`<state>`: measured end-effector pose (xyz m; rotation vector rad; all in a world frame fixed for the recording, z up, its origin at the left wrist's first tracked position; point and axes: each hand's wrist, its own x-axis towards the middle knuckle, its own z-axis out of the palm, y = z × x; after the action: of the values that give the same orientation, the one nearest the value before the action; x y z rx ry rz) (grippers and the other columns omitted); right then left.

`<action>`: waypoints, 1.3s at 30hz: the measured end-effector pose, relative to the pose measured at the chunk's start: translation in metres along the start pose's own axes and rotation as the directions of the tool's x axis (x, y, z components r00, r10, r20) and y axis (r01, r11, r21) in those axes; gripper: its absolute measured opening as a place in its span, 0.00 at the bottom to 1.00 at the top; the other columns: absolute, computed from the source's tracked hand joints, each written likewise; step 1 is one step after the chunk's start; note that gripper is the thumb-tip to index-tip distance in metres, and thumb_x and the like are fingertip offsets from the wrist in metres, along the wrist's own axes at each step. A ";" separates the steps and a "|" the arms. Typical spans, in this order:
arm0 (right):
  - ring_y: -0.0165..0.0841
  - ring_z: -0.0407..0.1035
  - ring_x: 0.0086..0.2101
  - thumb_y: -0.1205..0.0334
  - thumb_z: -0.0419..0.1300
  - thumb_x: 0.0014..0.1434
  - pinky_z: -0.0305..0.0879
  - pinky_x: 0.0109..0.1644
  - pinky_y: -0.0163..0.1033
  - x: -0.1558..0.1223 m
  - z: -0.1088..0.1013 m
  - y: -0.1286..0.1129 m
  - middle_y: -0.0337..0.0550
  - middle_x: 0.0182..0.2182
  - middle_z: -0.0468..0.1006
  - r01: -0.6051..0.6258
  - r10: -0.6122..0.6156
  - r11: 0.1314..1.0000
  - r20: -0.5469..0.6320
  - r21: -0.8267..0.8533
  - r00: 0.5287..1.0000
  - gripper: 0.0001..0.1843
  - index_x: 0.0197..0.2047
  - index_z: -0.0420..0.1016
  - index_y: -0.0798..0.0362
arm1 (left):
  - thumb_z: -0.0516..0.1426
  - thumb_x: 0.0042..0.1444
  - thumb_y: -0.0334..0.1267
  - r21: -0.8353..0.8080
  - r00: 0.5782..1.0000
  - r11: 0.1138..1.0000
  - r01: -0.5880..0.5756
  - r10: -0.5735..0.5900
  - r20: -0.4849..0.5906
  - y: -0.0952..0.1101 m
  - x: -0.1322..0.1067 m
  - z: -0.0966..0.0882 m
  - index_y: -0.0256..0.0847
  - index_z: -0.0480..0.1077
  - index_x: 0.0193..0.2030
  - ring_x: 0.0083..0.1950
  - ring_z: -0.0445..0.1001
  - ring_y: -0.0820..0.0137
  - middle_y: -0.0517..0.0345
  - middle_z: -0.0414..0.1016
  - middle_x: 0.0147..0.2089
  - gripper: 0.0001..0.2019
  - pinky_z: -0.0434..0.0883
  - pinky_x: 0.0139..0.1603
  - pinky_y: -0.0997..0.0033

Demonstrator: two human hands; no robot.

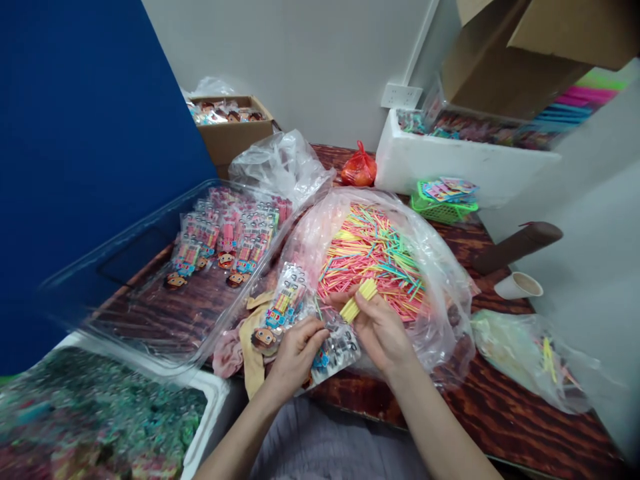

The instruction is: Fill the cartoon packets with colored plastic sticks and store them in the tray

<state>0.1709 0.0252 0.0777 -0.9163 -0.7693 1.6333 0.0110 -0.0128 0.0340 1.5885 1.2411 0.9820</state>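
Observation:
My right hand (383, 331) is closed around a small bundle of yellow sticks (359, 300), held over the near edge of a large clear plastic bag (445, 287). Loose pink, yellow, green and blue sticks (373, 257) fill that bag. My left hand (301, 348) is closed in a pinch, with a thin pale piece by its fingertips; what it grips is too small to make out. Clear printed packets (340, 350) lie under and beside it. Just beyond, a packet with a cartoon head (283, 303) shows yellow sticks inside.
At left, a clear plastic tray (200, 347) holds several filled packets (245, 250). A foam box (200, 387) stands near left. Behind are a cardboard box (225, 140), red bag (359, 167), green basket (440, 210) and white foam box (460, 163). A paper cup (519, 285) sits right.

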 end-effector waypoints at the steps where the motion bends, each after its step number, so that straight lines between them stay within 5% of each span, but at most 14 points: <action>1: 0.42 0.77 0.40 0.53 0.65 0.54 0.67 0.51 0.50 0.000 0.001 -0.001 0.42 0.32 0.83 -0.007 0.007 1.000 -0.008 -0.007 1.000 0.11 0.36 0.71 0.49 | 0.51 0.65 0.42 -0.002 1.000 1.000 -0.003 0.003 -0.005 0.000 0.000 0.000 0.40 0.71 0.32 0.38 0.70 0.69 0.58 0.70 0.33 0.14 0.65 0.40 0.72; 8: 0.45 0.73 0.47 0.50 0.64 0.54 0.65 0.54 0.51 -0.006 0.005 0.002 0.48 0.41 0.83 -0.041 0.046 0.986 0.026 -0.162 0.999 0.14 0.37 0.74 0.52 | 0.52 0.64 0.40 -0.042 0.997 0.999 -0.005 0.002 -0.073 0.004 -0.001 0.001 0.39 0.73 0.34 0.38 0.71 0.69 0.58 0.71 0.34 0.12 0.66 0.40 0.72; 12: 0.41 0.69 0.52 0.49 0.61 0.59 0.60 0.60 0.50 -0.016 0.002 0.003 0.47 0.51 0.78 -0.037 0.084 0.944 0.131 -0.327 0.988 0.20 0.51 0.72 0.49 | 0.53 0.63 0.39 -0.075 0.994 0.997 -0.026 0.018 -0.109 0.002 -0.002 0.000 0.40 0.74 0.37 0.41 0.72 0.68 0.57 0.74 0.37 0.10 0.67 0.44 0.71; 15: 0.39 0.68 0.54 0.51 0.59 0.62 0.60 0.60 0.48 -0.022 0.003 0.001 0.45 0.55 0.73 0.057 -0.013 0.922 0.117 -0.382 0.993 0.26 0.61 0.61 0.44 | 0.54 0.62 0.40 -0.117 0.991 0.993 -0.029 0.013 -0.136 0.001 -0.001 -0.001 0.41 0.76 0.40 0.43 0.73 0.67 0.56 0.76 0.40 0.09 0.69 0.46 0.70; 20: 0.39 0.69 0.50 0.58 0.56 0.64 0.63 0.56 0.45 -0.029 0.015 0.005 0.45 0.49 0.76 0.263 -0.208 0.719 0.163 -0.643 0.965 0.11 0.49 0.73 0.46 | 0.56 0.61 0.42 -0.192 0.992 0.981 0.009 -0.033 -0.121 0.001 0.000 -0.002 0.41 0.77 0.45 0.45 0.75 0.65 0.54 0.79 0.43 0.11 0.71 0.48 0.67; 22: 0.39 0.68 0.50 0.60 0.55 0.65 0.63 0.56 0.45 -0.032 0.016 0.007 0.44 0.49 0.76 0.300 -0.237 0.655 0.188 -0.693 0.953 0.13 0.51 0.73 0.46 | 0.57 0.60 0.42 -0.228 0.989 0.973 0.034 -0.066 -0.134 -0.001 0.000 -0.003 0.41 0.77 0.44 0.45 0.76 0.65 0.54 0.79 0.44 0.11 0.72 0.48 0.67; 26: 0.39 0.69 0.49 0.61 0.53 0.66 0.65 0.53 0.45 -0.033 -0.024 0.011 0.45 0.50 0.75 0.285 -0.293 0.637 0.117 -0.717 0.949 0.16 0.57 0.68 0.45 | 0.61 0.54 0.45 -0.307 0.962 0.945 0.117 -0.185 -0.201 -0.008 -0.004 -0.009 0.40 0.78 0.42 0.44 0.77 0.64 0.55 0.81 0.42 0.13 0.73 0.47 0.67; 28: 0.40 0.70 0.44 0.64 0.52 0.66 0.66 0.49 0.45 -0.033 -0.064 0.015 0.45 0.43 0.77 0.247 -0.333 0.448 0.096 -0.859 0.938 0.11 0.47 0.73 0.48 | 0.62 0.51 0.47 -0.349 0.945 0.923 0.164 -0.248 -0.213 -0.011 -0.004 -0.012 0.39 0.78 0.42 0.43 0.77 0.63 0.54 0.81 0.42 0.15 0.73 0.46 0.67; 31: 0.41 0.68 0.40 0.72 0.52 0.62 0.64 0.45 0.45 -0.032 -0.117 0.025 0.48 0.37 0.75 0.208 -0.266 -0.025 0.207 -0.978 0.941 0.11 0.38 0.74 0.52 | 0.64 0.49 0.48 -0.405 0.933 0.892 0.203 -0.301 -0.197 -0.012 -0.003 -0.013 0.39 0.78 0.42 0.41 0.78 0.64 0.54 0.81 0.40 0.17 0.74 0.43 0.67; 34: 0.41 0.66 0.39 0.76 0.53 0.60 0.62 0.42 0.43 -0.034 -0.138 0.032 0.49 0.36 0.74 0.277 -0.117 -0.386 0.345 -0.880 0.931 0.11 0.36 0.74 0.54 | 0.63 0.50 0.46 -0.411 0.951 0.895 0.173 -0.261 -0.168 -0.008 -0.001 -0.010 0.39 0.78 0.41 0.41 0.77 0.65 0.55 0.81 0.40 0.15 0.74 0.44 0.68; 36: 0.41 0.65 0.38 0.76 0.54 0.60 0.61 0.41 0.43 -0.035 -0.137 0.032 0.49 0.36 0.74 0.318 -0.057 -0.520 0.404 -0.793 0.913 0.10 0.36 0.74 0.54 | 0.62 0.52 0.44 -0.396 0.963 0.907 0.145 -0.221 -0.153 -0.003 -0.001 -0.007 0.41 0.78 0.42 0.42 0.77 0.66 0.56 0.81 0.40 0.13 0.73 0.45 0.69; 39: 0.41 0.65 0.38 0.76 0.54 0.60 0.60 0.41 0.44 -0.037 -0.133 0.028 0.50 0.37 0.75 0.365 0.003 -0.592 0.451 -0.719 0.893 0.10 0.36 0.73 0.54 | 0.61 0.53 0.42 -0.362 0.974 0.924 0.119 -0.180 -0.139 0.004 -0.003 -0.007 0.41 0.78 0.41 0.42 0.77 0.66 0.56 0.81 0.41 0.11 0.73 0.45 0.70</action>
<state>0.2777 -0.0124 -0.0052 -1.5325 -2.7235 -0.1501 0.0053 -0.0149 0.0401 1.1329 1.2016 1.1847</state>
